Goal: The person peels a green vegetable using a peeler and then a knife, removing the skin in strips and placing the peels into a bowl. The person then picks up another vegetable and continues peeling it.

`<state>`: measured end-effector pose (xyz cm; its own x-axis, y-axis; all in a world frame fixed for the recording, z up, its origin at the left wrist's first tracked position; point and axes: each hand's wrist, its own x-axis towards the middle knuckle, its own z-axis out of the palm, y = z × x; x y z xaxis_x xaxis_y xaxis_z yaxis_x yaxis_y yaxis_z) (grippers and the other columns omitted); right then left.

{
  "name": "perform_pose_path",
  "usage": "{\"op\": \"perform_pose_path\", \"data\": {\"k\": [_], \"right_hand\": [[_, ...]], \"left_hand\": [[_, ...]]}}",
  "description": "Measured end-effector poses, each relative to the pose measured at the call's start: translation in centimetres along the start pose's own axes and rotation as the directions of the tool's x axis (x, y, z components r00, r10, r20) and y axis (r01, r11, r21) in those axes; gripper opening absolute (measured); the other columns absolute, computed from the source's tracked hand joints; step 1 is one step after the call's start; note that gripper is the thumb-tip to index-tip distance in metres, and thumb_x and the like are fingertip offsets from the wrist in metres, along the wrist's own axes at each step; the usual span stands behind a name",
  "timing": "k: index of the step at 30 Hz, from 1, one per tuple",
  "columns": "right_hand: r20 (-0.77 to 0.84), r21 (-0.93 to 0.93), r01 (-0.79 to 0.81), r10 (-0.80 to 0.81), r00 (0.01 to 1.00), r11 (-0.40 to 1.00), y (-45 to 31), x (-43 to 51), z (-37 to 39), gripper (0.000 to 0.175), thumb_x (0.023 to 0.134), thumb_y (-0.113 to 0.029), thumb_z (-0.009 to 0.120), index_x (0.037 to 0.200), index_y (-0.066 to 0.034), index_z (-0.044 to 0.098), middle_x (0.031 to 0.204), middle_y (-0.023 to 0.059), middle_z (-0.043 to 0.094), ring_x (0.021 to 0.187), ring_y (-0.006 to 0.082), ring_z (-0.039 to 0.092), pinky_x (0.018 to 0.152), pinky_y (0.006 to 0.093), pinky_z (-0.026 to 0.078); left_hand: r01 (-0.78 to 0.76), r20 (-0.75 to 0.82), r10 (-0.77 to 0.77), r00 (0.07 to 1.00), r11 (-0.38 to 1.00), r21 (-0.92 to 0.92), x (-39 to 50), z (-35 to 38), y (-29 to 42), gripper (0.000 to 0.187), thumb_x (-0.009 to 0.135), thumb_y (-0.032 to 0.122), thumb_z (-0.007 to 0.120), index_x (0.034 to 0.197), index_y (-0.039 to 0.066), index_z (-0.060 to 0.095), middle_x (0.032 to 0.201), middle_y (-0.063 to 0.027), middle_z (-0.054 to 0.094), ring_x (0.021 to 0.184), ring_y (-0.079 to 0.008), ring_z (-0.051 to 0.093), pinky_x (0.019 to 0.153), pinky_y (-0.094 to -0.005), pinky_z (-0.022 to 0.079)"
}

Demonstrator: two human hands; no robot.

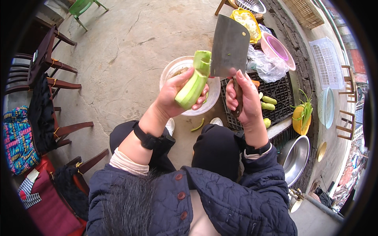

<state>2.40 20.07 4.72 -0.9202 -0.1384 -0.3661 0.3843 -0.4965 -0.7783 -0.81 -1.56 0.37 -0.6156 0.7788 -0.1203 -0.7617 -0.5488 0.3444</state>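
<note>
My left hand (174, 93) grips a pale green peeled vegetable, perhaps a zucchini (195, 84), tilted with its narrower end up; a notch is cut partway along it. In my right hand (245, 97) is the wooden handle of a cleaver (230, 45), its broad steel blade standing upright just right of the vegetable. A small green scrap clings to the blade. Below both hands a whitish plastic basin (214, 101) sits on the concrete floor, its contents mostly hidden by my left hand and the vegetable. One strip of green peel (198, 125) lies on the floor between my shoes.
At right, a black plastic crate (279, 88) bears several small green vegetables (268, 105) and a clear plastic bag (270, 66). Beyond stand a pink basin (291, 60) and a yellow basket (257, 38) of pale shreds. A steel bowl (298, 159) is near my right elbow; wooden chairs (63, 66) line the left.
</note>
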Motion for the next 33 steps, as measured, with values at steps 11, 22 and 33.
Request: {"op": "perform_pose_path", "data": {"k": [11, 22, 33], "right_hand": [[0.019, 0.019, -0.035, 0.035, 0.999, 0.999, 0.0, 0.4, -0.8, 0.027, 0.106, -0.037, 0.045, 0.114, -0.0133, 0.055, 0.066, 0.0023, 0.047, 0.041, 0.0085, 0.038, 0.037, 0.0212, 0.034], [0.069, 0.101, -0.002, -0.005, 0.998, 0.995, -0.1, 0.1, -0.3, 0.031, 0.106, -0.037, 0.044, 0.118, -0.0103, 0.054, 0.067, 0.0034, 0.048, 0.042, 0.0094, 0.039, 0.037, 0.0218, 0.034], [0.127, -0.525, 0.429, -0.431, 0.894, 0.735, 0.2, -1.2, 1.4, 0.018, 0.094, -0.013, 0.068, 0.108, -0.0044, 0.060, 0.065, -0.0026, 0.052, 0.051, 0.0028, 0.043, 0.046, 0.0203, 0.035]], "left_hand": [[0.008, 0.124, -0.006, 0.992, 1.000, -0.018, -0.1, 0.2, 0.6, 0.064, 0.104, 0.051, 0.031, 0.137, -0.003, 0.044, 0.089, -0.0109, 0.057, 0.064, -0.0187, 0.057, 0.051, -0.0280, 0.047], [0.013, 0.065, -0.009, 0.998, 0.999, -0.050, 0.0, -0.3, 0.2, 0.059, 0.105, 0.050, 0.032, 0.131, -0.001, 0.049, 0.093, -0.0130, 0.059, 0.065, -0.0201, 0.060, 0.048, -0.0288, 0.047], [0.045, -0.024, -0.044, 0.999, 0.997, 0.056, 0.2, 0.3, 0.1, 0.058, 0.099, 0.046, 0.036, 0.100, -0.007, 0.060, 0.082, -0.0155, 0.061, 0.059, -0.0243, 0.059, 0.047, -0.0327, 0.045]]}}
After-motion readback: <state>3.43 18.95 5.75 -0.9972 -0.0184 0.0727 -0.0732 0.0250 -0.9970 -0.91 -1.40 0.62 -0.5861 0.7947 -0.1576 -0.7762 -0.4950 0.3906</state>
